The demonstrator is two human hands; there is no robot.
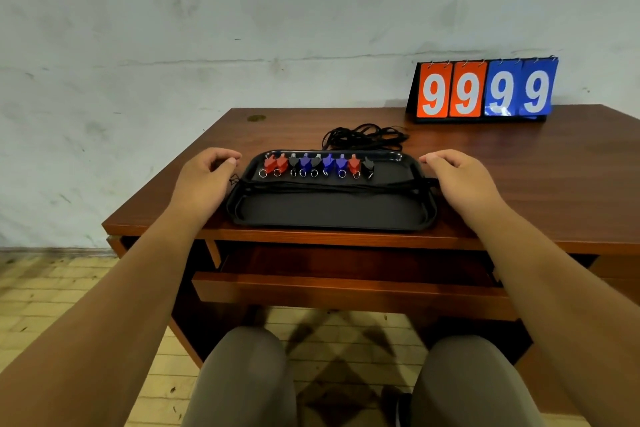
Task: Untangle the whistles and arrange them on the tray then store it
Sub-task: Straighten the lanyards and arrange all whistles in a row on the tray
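Observation:
A black tray lies on the brown desk. Several red, blue and black whistles stand in a row along its far side, each with a metal ring. Black lanyard cords stretch across the tray's middle, and a loose heap of cords lies behind it. My left hand is at the tray's left end, fingers loosely curled, holding nothing that I can see. My right hand is at the tray's right end in the same loose curl.
A flip scoreboard showing 9 9 9 9 stands at the desk's back right. Under the desktop an open drawer sticks out toward my knees. A wall is behind the desk; tiled floor lies to the left.

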